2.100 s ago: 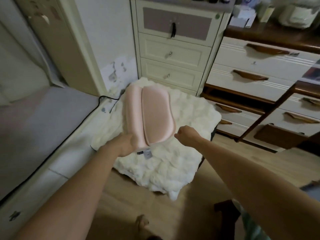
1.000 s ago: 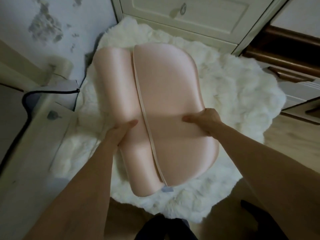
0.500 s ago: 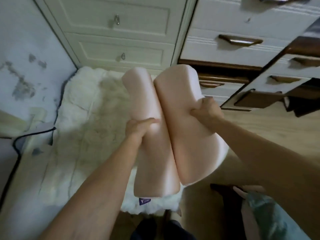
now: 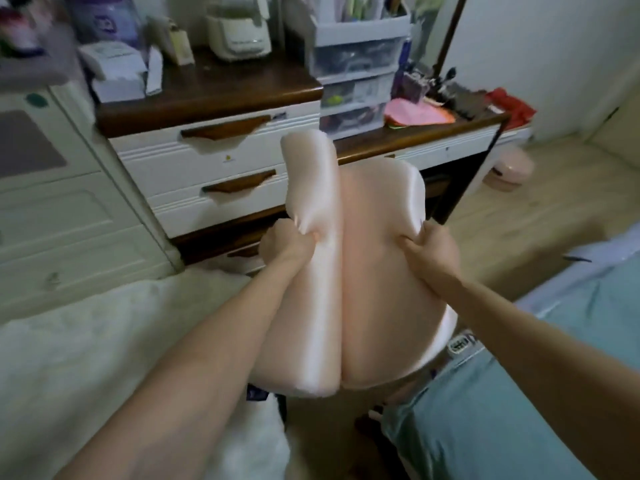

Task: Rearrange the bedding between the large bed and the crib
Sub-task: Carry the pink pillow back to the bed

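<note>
While both hands grip it in mid-air, the pink contoured pillow (image 4: 349, 289) shows a smooth, satiny cover and 2 rounded lobes split by a lengthwise groove. Left hand (image 4: 285, 242) digs its curled fingers into the narrow lobe; right hand (image 4: 431, 247) pinches the wider lobe's edge. It hangs above a fluffy white blanket (image 4: 86, 341) and a teal sheet (image 4: 502, 410), before a white dresser (image 4: 214, 174) with dark wooden handles
</note>
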